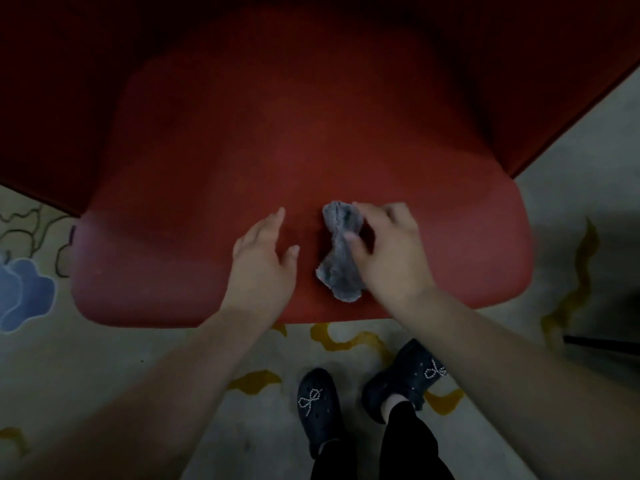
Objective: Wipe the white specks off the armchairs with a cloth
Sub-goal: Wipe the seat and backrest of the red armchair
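A red armchair (277,133) fills the upper view, its seat cushion bulging toward me. A bunched grey cloth (341,271) lies near the cushion's front edge. My right hand (391,258) grips the cloth at its pinched middle, thumb and fingers curled round it. Just left of the cloth, my left hand (263,261) rests flat on the cushion with straight fingers, holding nothing. The light is dim and no white specks show on the seat.
A pale rug (138,368) with yellow swirls and a blue flower (24,292) lies under the chair. My feet in dark clogs (318,407) stand right before the seat's front edge. A dark object (602,344) sits at the right edge.
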The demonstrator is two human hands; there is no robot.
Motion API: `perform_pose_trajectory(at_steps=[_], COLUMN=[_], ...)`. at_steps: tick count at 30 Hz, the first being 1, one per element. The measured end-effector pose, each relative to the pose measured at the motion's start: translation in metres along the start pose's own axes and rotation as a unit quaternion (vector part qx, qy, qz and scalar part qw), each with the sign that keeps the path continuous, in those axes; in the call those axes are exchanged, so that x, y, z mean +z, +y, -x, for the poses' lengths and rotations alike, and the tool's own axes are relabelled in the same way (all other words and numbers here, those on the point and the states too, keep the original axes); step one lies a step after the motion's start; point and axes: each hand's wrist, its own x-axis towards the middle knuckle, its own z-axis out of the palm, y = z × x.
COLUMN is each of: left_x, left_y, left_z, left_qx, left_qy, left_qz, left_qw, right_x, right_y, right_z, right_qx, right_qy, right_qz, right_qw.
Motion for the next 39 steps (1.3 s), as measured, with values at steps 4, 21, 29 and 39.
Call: perform_pose_trajectory(at_steps=[4, 21, 29, 39], left_x=[-0.014, -0.113, -0.243, -0.366], left_y=[-0.030, -0.002, 0.032, 0.007], left_z=[0.003, 0.009, 0.028, 0.042], left_qx=[-0.008, -0.018, -0.029, -0.051], left_qy=[-0.034, -0.057, -0.026, 0.002], left_qz=[-0.198, -0.262, -0.274, -0.266], left_qw=[0.980, 0.963, 0.961, 0.963], right_x=[0.032, -0.067, -0.135, -0.144], right_y=[-0.021, -0.068, -0.175, -0.294], right_z=[-0.001, -0.037, -0.039, -0.039], right_qx=[0.059, 0.118, 0.100, 0.077], right_qy=[-0.035, -0.071, -0.096, -0.094], right_qz=[0.103, -0.088, -0.141, -0.135], right_qw=[0.992, 0.987, 0.980, 0.984])
